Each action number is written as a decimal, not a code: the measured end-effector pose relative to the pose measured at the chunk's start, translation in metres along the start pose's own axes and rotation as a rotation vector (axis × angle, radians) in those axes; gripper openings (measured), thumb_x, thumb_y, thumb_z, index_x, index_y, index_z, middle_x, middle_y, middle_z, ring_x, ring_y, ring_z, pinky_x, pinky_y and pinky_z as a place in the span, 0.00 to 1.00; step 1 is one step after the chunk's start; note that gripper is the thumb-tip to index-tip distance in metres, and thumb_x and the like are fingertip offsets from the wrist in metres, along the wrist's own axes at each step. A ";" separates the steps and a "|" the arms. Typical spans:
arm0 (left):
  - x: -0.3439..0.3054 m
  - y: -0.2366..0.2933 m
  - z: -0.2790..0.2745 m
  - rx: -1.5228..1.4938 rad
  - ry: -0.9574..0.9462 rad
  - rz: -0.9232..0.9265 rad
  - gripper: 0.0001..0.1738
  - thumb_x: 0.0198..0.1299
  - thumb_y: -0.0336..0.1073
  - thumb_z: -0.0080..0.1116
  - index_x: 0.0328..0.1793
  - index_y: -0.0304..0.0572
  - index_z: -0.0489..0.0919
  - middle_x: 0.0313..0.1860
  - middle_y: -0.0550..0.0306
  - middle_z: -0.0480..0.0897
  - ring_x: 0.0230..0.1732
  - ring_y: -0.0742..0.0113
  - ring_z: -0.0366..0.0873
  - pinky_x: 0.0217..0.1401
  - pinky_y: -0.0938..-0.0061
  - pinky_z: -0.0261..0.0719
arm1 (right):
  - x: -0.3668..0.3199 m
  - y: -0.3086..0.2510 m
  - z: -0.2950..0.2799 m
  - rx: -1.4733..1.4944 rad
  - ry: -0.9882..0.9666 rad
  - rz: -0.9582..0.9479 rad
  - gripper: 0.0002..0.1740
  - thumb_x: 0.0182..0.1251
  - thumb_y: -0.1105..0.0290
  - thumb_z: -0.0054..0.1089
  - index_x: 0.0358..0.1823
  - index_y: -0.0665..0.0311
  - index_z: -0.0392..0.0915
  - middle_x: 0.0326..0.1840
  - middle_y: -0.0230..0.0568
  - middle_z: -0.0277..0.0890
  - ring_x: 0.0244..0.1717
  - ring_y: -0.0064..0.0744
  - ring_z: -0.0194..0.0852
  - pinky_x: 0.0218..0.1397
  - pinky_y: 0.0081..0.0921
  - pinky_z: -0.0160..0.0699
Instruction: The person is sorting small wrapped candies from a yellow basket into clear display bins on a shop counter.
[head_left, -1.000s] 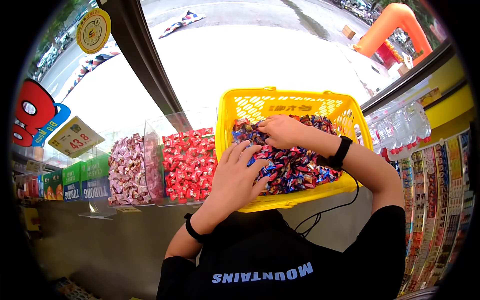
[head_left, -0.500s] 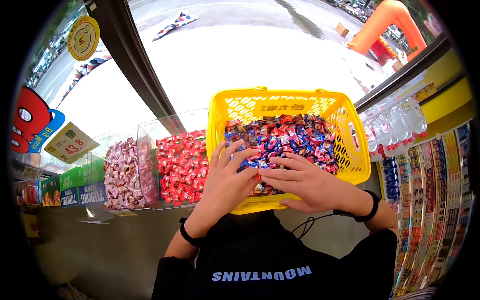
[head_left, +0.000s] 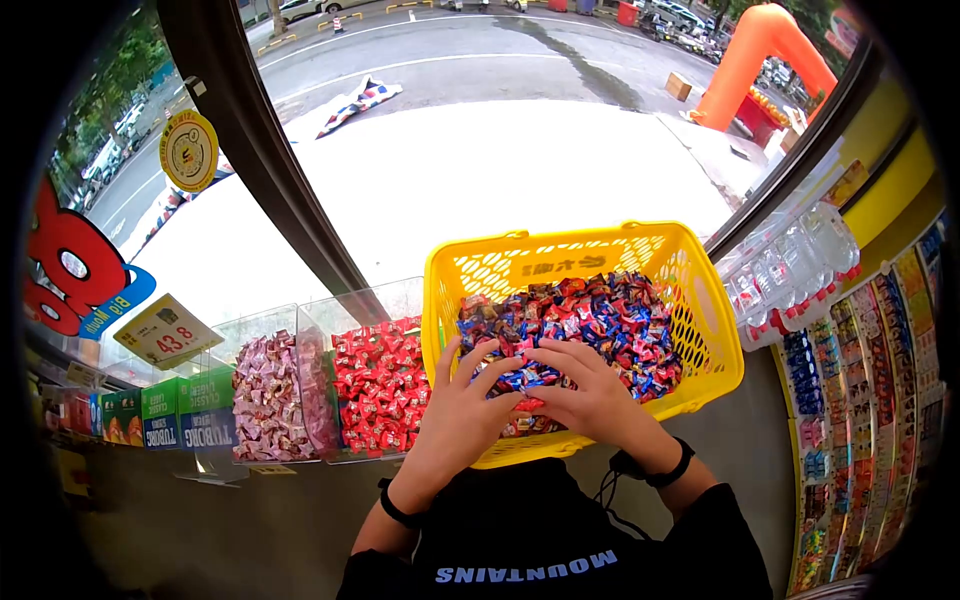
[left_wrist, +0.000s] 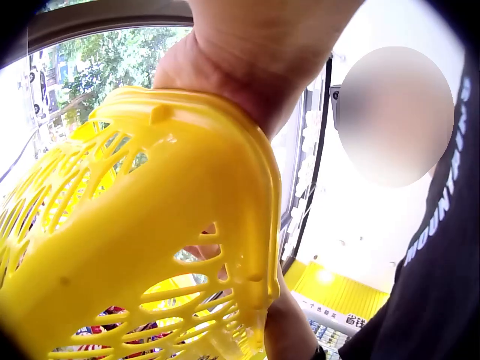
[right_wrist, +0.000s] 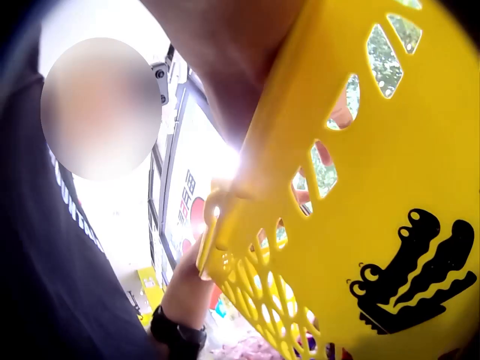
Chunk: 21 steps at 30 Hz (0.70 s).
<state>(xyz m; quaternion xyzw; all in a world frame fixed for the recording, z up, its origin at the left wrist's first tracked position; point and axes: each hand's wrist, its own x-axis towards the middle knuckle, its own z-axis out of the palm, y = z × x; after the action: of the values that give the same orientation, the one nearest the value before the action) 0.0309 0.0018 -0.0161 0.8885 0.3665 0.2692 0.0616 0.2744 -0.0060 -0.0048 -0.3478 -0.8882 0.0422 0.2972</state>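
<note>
A yellow plastic shopping basket (head_left: 700, 385) holds a heap of small candies (head_left: 600, 315) in red, blue and brown wrappers. My left hand (head_left: 465, 415) reaches over the near rim at the left, its fingers spread and bent loosely on the candies. Beside it, my right hand (head_left: 600, 400) arches over the near edge of the heap, fingers pointing left. The two thumbs come close together, with a red-wrapped candy (head_left: 528, 404) showing between their tips. Both wrist views face the basket's outer wall, which hides most of each hand; bits of fingers (right_wrist: 341, 112) show through its holes.
Left of the basket stand clear bins of red candies (head_left: 380, 385) and pink candies (head_left: 270, 400), then green boxes (head_left: 205, 405) and a price sign (head_left: 168, 332). Bottled water (head_left: 790, 270) and a shelf of small packets (head_left: 860, 430) are at the right. A window frame (head_left: 270, 150) rises behind.
My right hand has come from the back left of the heap to the near side, beside my left hand. Its fingers now arch more. The head view has tilted up, so the basket sits lower.
</note>
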 end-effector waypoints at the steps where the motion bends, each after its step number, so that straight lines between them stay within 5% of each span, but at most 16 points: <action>1: 0.000 0.000 -0.001 0.001 -0.007 0.000 0.10 0.55 0.43 0.79 0.43 0.56 0.94 0.69 0.66 0.83 0.81 0.53 0.70 0.88 0.37 0.56 | 0.000 0.000 0.001 -0.015 0.009 -0.001 0.19 0.56 0.67 0.81 0.49 0.55 0.86 0.74 0.44 0.78 0.76 0.52 0.74 0.73 0.50 0.77; 10: 0.004 0.005 -0.001 0.029 -0.036 0.026 0.10 0.61 0.44 0.73 0.47 0.56 0.91 0.70 0.60 0.80 0.81 0.50 0.68 0.89 0.35 0.55 | -0.002 -0.003 0.002 0.025 0.011 0.052 0.16 0.56 0.66 0.82 0.46 0.57 0.89 0.72 0.44 0.79 0.75 0.51 0.75 0.73 0.50 0.76; 21: 0.001 0.003 -0.002 -0.084 0.035 0.021 0.11 0.55 0.40 0.81 0.45 0.58 0.93 0.66 0.66 0.85 0.77 0.54 0.75 0.88 0.37 0.58 | -0.007 0.000 0.004 0.021 -0.015 0.071 0.14 0.53 0.68 0.81 0.42 0.58 0.89 0.70 0.41 0.82 0.72 0.48 0.78 0.72 0.49 0.77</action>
<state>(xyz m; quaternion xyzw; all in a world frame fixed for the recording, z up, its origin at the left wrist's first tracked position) 0.0326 -0.0003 -0.0127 0.8841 0.3466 0.3004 0.0894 0.2763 -0.0101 -0.0110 -0.3757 -0.8769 0.0648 0.2926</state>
